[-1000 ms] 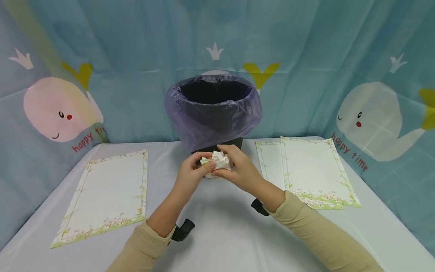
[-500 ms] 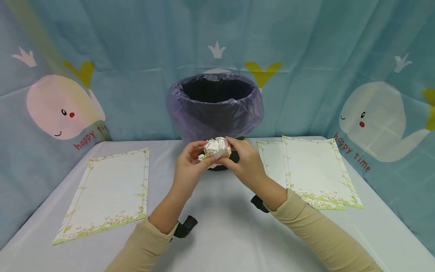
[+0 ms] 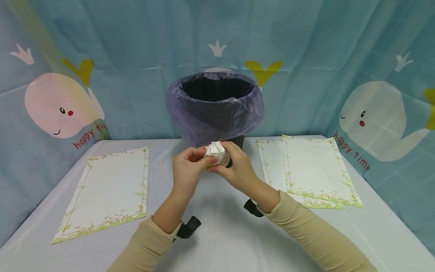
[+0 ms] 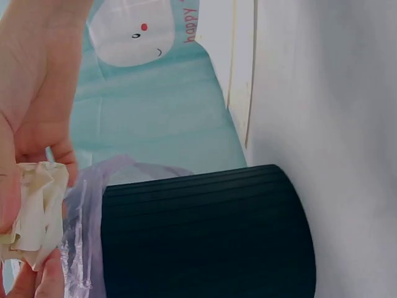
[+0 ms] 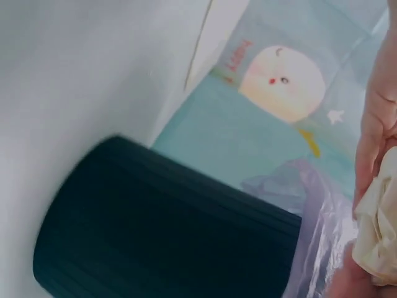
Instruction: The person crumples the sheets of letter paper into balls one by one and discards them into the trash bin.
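A crumpled ball of white paper (image 3: 216,151) is held between both hands, above the table in front of the bin. My left hand (image 3: 188,166) grips its left side with thumb and fingers. From the right, my right hand (image 3: 239,166) curls its fingers and thumb round the other side. In the left wrist view the paper ball (image 4: 40,211) shows folded creases; in the right wrist view part of the paper ball (image 5: 379,223) is cut off by the frame edge. Just behind the hands stands a dark trash bin (image 4: 205,236) lined with a purple plastic bag (image 3: 214,117).
One sheet of bordered paper (image 3: 108,189) lies flat on the left of the white table (image 3: 217,241). Two overlapping bordered sheets (image 3: 316,166) lie on the right. A blue curtain (image 3: 136,49) with whale prints surrounds the table on the back and sides.
The paper ball rose a little between the hands, then came down slightly. It looks rounder and more compact than a second ago. Both hands have kept hold of it.
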`<state>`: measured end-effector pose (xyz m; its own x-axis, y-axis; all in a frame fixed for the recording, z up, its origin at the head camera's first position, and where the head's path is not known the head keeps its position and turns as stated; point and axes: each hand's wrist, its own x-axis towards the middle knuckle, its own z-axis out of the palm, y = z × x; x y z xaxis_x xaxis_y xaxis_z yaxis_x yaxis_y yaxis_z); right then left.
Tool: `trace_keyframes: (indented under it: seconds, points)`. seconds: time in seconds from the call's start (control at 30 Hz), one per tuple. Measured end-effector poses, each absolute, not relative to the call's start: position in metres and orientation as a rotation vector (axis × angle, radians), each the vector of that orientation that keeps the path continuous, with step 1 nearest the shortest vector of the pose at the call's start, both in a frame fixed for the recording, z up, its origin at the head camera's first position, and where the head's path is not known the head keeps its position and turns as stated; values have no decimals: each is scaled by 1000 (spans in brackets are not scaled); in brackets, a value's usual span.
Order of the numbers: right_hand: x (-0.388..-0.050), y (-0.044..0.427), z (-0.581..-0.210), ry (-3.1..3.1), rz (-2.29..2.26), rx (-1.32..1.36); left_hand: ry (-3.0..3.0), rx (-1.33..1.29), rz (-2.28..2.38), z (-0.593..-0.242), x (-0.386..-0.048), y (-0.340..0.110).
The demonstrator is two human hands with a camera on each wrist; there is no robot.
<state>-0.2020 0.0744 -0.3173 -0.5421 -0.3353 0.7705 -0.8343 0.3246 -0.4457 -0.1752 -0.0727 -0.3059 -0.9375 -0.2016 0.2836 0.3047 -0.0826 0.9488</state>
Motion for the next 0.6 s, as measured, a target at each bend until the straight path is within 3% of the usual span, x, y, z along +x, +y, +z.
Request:
trace_keyframes:
  seconds: [0.43,0.6]
  points:
    - [-212,74,-325,-1786,1240,1144,-1961,-143,-2004,-306,-174,-71]
    - [-220,83,-322,-1844,1056,1148,-2198,-301,-2104,-307,-177,-80]
